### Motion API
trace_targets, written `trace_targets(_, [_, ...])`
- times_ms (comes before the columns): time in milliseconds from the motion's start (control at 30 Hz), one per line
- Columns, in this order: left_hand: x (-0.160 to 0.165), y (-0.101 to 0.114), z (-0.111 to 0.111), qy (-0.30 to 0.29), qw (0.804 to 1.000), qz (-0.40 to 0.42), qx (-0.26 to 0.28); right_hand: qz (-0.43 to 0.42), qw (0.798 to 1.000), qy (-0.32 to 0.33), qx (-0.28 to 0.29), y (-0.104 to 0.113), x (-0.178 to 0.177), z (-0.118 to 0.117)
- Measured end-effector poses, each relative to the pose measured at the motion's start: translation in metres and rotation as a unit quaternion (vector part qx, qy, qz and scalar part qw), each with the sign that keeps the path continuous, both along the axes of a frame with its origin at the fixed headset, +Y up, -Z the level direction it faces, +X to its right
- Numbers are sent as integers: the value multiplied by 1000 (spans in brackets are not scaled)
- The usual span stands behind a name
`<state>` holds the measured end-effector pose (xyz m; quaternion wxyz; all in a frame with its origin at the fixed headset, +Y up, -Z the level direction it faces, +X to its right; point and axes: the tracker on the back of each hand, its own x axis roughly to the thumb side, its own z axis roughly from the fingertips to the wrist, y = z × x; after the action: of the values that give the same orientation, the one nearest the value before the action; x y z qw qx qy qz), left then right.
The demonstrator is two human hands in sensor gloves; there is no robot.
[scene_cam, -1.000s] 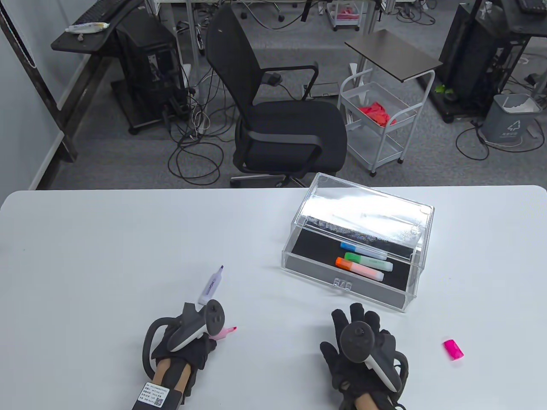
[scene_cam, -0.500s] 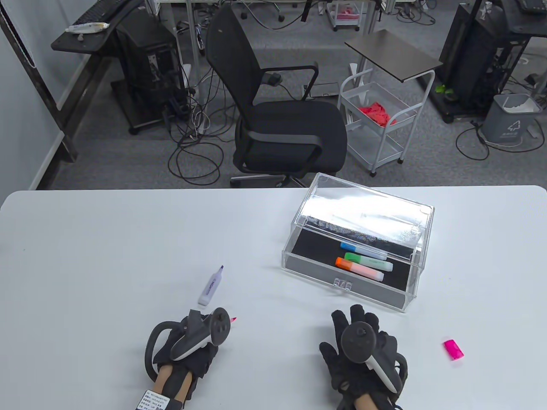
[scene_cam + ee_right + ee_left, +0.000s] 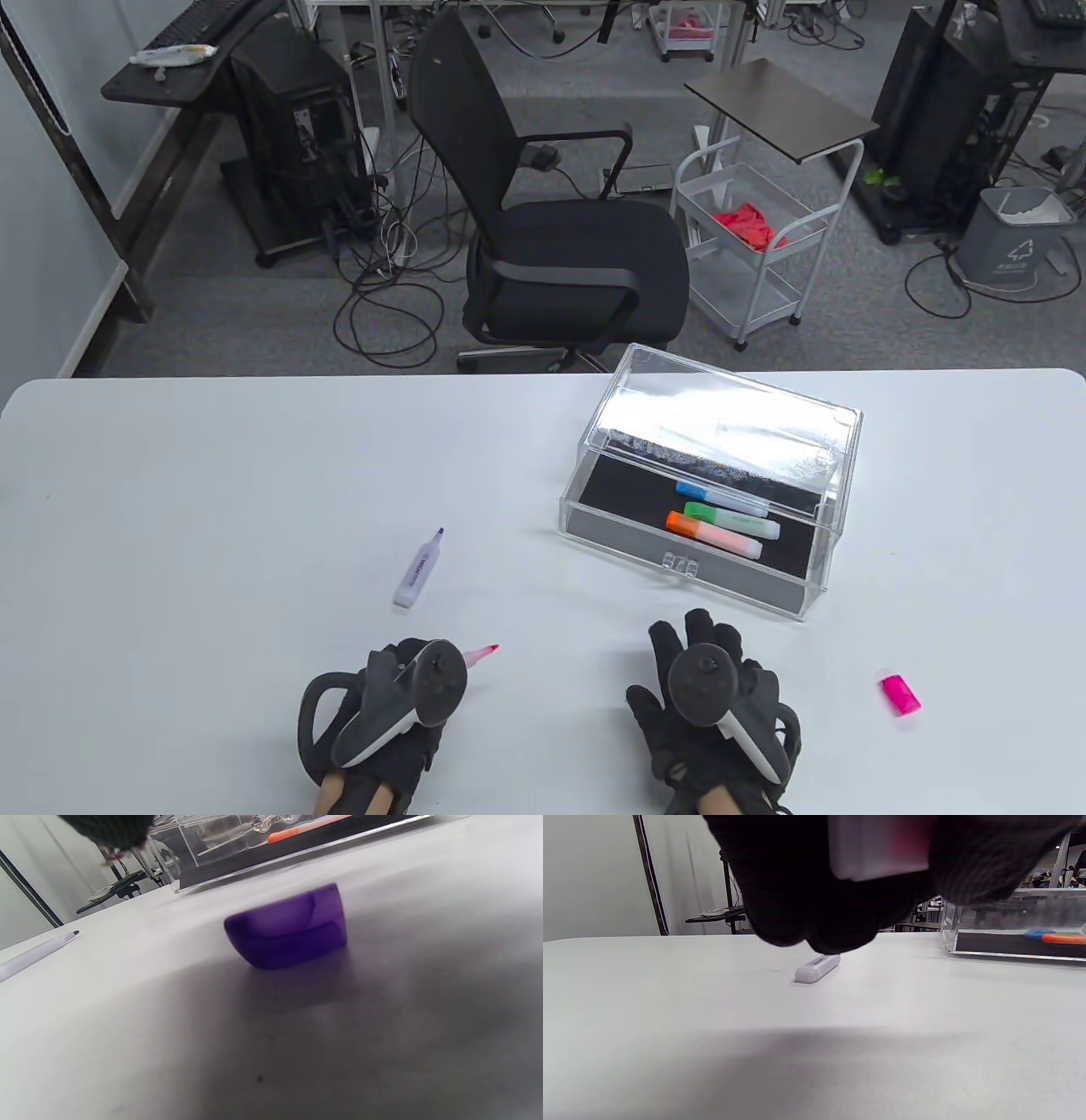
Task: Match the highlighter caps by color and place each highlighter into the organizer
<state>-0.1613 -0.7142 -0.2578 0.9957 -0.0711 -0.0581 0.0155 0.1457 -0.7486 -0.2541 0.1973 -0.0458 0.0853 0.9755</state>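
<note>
Pink highlighter [image 3: 479, 654] gripped in left hand [image 3: 386, 713] near table's front edge.

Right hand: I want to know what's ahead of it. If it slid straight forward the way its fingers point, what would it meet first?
Probably the purple cap lying under the right hand, then the clear organizer's near wall; depth is unclear.

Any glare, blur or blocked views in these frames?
Table view: strong glare on the organizer lid. Left wrist view: left hand fills the top, defocused, dark. Right wrist view: purple cap soft, under shadow.
</note>
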Motion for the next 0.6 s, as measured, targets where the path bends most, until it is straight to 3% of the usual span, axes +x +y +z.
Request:
trace_targets(333, [-17, -13, 10, 8, 1000, 19, 7, 14, 1000, 6, 12, 1, -5, 5])
trace_targets(600, [-28, -23, 4, 18, 999, 43, -23, 32, 998, -16, 58, 25, 11, 7])
